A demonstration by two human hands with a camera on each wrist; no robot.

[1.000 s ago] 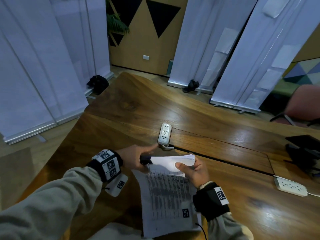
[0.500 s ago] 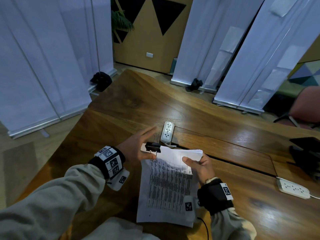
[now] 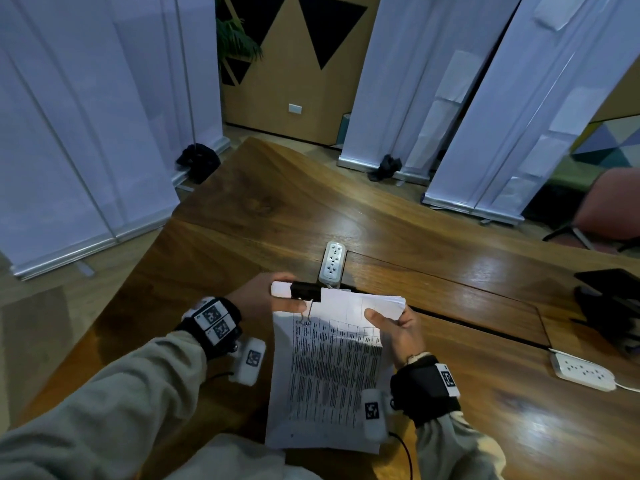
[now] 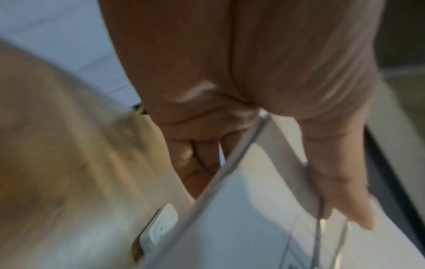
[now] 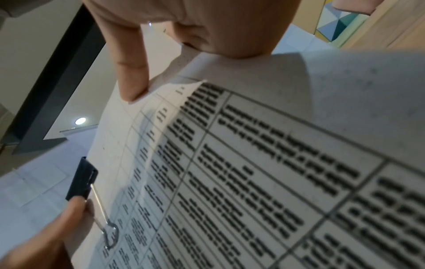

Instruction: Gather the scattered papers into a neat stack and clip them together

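Note:
A stack of printed papers (image 3: 329, 368) is held up off the wooden table (image 3: 433, 244), its lower edge near my lap. A black binder clip (image 3: 306, 292) sits on the stack's top left corner, one wire handle folded flat on the front sheet (image 5: 108, 234). My left hand (image 3: 277, 301) pinches that corner beside the clip, thumb on the front. My right hand (image 3: 394, 327) grips the top right edge of the stack, thumb on the printed face (image 5: 132, 80). In the left wrist view the papers' edge (image 4: 218, 174) runs between my left fingers (image 4: 340, 191).
A white power strip (image 3: 332, 261) is set into the table just beyond the papers. Another power strip (image 3: 583, 370) lies at the right edge, with a dark object (image 3: 609, 299) behind it. White roll-up banners (image 3: 86, 133) stand around the table.
The clip's handle, raised half a second ago, now lies flat on the front sheet. My left fingers have come together on the clipped corner, and the stack has shifted slightly.

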